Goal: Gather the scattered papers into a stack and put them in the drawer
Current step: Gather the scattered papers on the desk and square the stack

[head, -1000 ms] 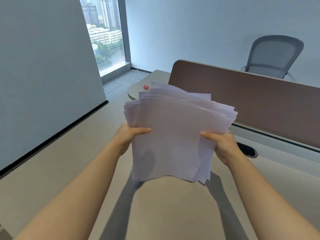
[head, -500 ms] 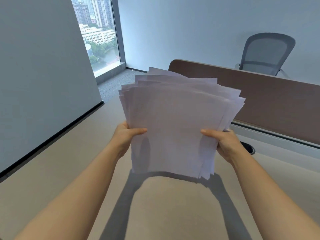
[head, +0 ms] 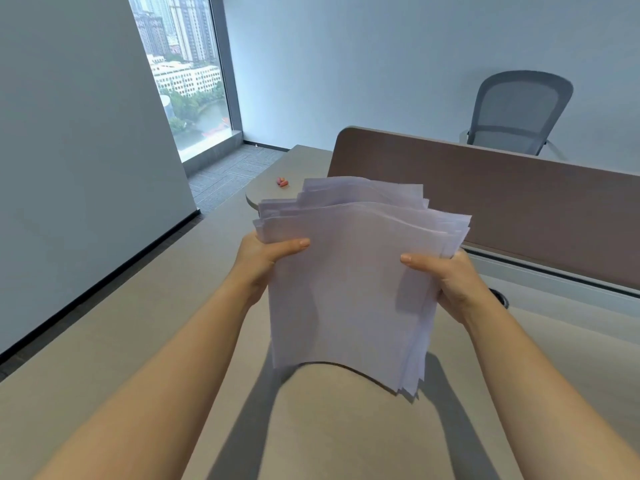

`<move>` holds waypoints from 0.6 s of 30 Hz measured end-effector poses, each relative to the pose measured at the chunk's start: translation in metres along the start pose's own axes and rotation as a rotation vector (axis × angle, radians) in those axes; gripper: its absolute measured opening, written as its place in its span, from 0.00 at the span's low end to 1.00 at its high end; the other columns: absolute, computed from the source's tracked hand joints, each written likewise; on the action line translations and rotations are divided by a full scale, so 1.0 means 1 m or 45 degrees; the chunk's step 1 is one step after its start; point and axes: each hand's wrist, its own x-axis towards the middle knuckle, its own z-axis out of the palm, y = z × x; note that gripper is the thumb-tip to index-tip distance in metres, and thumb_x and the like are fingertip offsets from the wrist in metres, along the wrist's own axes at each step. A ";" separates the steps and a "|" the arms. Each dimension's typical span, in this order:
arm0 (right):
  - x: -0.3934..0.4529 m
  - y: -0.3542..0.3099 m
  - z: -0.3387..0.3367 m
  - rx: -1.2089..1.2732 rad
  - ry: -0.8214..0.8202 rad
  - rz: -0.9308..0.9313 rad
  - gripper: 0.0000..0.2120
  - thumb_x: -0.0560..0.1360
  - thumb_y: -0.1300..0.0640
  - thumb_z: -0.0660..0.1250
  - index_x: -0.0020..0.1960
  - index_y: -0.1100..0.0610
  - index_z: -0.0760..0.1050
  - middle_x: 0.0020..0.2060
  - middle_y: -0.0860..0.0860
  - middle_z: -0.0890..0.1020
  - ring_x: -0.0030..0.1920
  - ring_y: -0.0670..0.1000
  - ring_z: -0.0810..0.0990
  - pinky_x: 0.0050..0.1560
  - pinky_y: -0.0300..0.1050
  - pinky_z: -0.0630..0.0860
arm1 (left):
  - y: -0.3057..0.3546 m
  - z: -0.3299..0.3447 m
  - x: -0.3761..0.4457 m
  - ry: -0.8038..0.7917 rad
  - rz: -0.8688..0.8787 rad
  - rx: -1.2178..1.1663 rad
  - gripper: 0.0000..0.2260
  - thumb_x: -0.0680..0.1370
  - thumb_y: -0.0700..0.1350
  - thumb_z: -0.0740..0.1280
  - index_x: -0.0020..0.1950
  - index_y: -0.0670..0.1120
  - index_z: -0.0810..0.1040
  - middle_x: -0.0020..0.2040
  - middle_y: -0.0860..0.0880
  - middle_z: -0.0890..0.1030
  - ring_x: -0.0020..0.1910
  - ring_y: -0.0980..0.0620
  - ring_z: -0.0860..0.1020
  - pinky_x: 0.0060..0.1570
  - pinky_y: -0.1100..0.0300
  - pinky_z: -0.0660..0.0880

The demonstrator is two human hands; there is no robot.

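Note:
A loose stack of white papers (head: pixel 349 292) stands nearly upright over the beige desk (head: pixel 114 341), its sheets fanned unevenly at the top and its lower edge just above or touching the desk surface. My left hand (head: pixel 263 261) grips the stack's left side, thumb across the front sheet. On the right side my right hand (head: pixel 446 278) holds it the same way, fingers behind the paper. No drawer shows in this view.
A brown divider panel (head: pixel 502 199) runs along the desk's far right side, with a dark cable hole (head: pixel 500 299) below it. A small red object (head: pixel 282 182) lies on the rounded desk end. A grey office chair (head: pixel 519 112) stands behind the divider; a white wall (head: pixel 76 133) rises at left.
Both hands brought the stack down from its raised position half a second ago, so its lower edge is at the desk again. The camera view also tilted, revealing the red object.

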 end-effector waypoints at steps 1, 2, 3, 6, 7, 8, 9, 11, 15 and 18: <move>0.000 0.000 -0.003 0.002 0.006 -0.006 0.15 0.57 0.61 0.71 0.44 0.51 0.78 0.36 0.45 0.85 0.38 0.45 0.84 0.39 0.39 0.79 | 0.001 -0.002 0.001 -0.008 -0.002 -0.002 0.12 0.67 0.31 0.70 0.42 0.47 0.80 0.31 0.55 0.86 0.32 0.59 0.84 0.34 0.65 0.80; -0.001 0.001 -0.007 -0.009 0.013 -0.003 0.16 0.57 0.62 0.71 0.44 0.52 0.78 0.35 0.45 0.86 0.38 0.45 0.84 0.41 0.39 0.79 | -0.001 -0.005 0.002 -0.014 -0.018 0.009 0.12 0.65 0.32 0.71 0.42 0.47 0.80 0.31 0.56 0.85 0.32 0.59 0.84 0.33 0.67 0.79; -0.004 0.006 -0.011 -0.031 0.023 0.015 0.16 0.58 0.64 0.72 0.44 0.53 0.78 0.36 0.46 0.85 0.40 0.47 0.84 0.43 0.40 0.79 | -0.005 -0.009 0.001 -0.018 -0.045 0.027 0.12 0.64 0.32 0.72 0.42 0.46 0.80 0.30 0.56 0.85 0.31 0.60 0.83 0.32 0.68 0.78; -0.013 0.028 -0.013 -0.061 0.068 0.129 0.13 0.66 0.71 0.70 0.43 0.54 0.77 0.41 0.51 0.82 0.43 0.51 0.80 0.45 0.44 0.75 | -0.030 -0.018 -0.005 -0.012 -0.173 0.100 0.11 0.69 0.30 0.69 0.42 0.46 0.78 0.30 0.56 0.84 0.30 0.61 0.82 0.29 0.73 0.76; -0.014 0.036 -0.011 -0.035 0.087 0.162 0.13 0.67 0.72 0.68 0.42 0.55 0.76 0.41 0.51 0.81 0.43 0.52 0.79 0.44 0.43 0.75 | -0.039 -0.018 -0.007 -0.019 -0.215 0.106 0.11 0.70 0.30 0.68 0.42 0.46 0.78 0.31 0.56 0.84 0.31 0.60 0.82 0.29 0.72 0.76; -0.015 0.043 -0.008 0.003 0.114 0.188 0.13 0.67 0.72 0.68 0.42 0.55 0.77 0.41 0.52 0.81 0.43 0.53 0.79 0.43 0.43 0.75 | -0.045 -0.015 -0.008 -0.033 -0.245 0.090 0.11 0.70 0.30 0.67 0.42 0.46 0.78 0.30 0.56 0.84 0.31 0.59 0.82 0.30 0.71 0.77; -0.014 0.047 -0.005 0.039 0.148 0.201 0.12 0.67 0.72 0.68 0.42 0.55 0.77 0.41 0.52 0.81 0.44 0.54 0.79 0.43 0.44 0.75 | -0.049 -0.012 -0.009 -0.045 -0.261 0.067 0.11 0.70 0.29 0.67 0.42 0.45 0.79 0.29 0.56 0.85 0.30 0.59 0.83 0.31 0.70 0.78; -0.010 0.047 0.002 0.071 0.207 0.191 0.11 0.67 0.71 0.69 0.41 0.56 0.77 0.41 0.52 0.81 0.43 0.54 0.79 0.43 0.45 0.76 | -0.049 -0.005 -0.004 -0.036 -0.256 0.019 0.11 0.69 0.29 0.67 0.42 0.44 0.79 0.29 0.55 0.85 0.30 0.57 0.83 0.33 0.67 0.79; -0.003 0.032 0.002 0.087 0.267 0.090 0.11 0.67 0.71 0.69 0.39 0.55 0.77 0.37 0.49 0.81 0.38 0.48 0.80 0.39 0.41 0.76 | -0.035 0.002 0.006 -0.019 -0.149 -0.028 0.12 0.66 0.29 0.70 0.43 0.44 0.79 0.29 0.56 0.85 0.30 0.59 0.83 0.33 0.67 0.79; -0.004 0.021 -0.009 0.033 0.207 0.018 0.13 0.64 0.71 0.71 0.39 0.54 0.77 0.30 0.42 0.84 0.38 0.46 0.81 0.40 0.39 0.76 | -0.023 -0.003 0.010 -0.049 -0.085 -0.006 0.15 0.61 0.32 0.73 0.43 0.46 0.79 0.30 0.58 0.85 0.32 0.62 0.82 0.32 0.70 0.77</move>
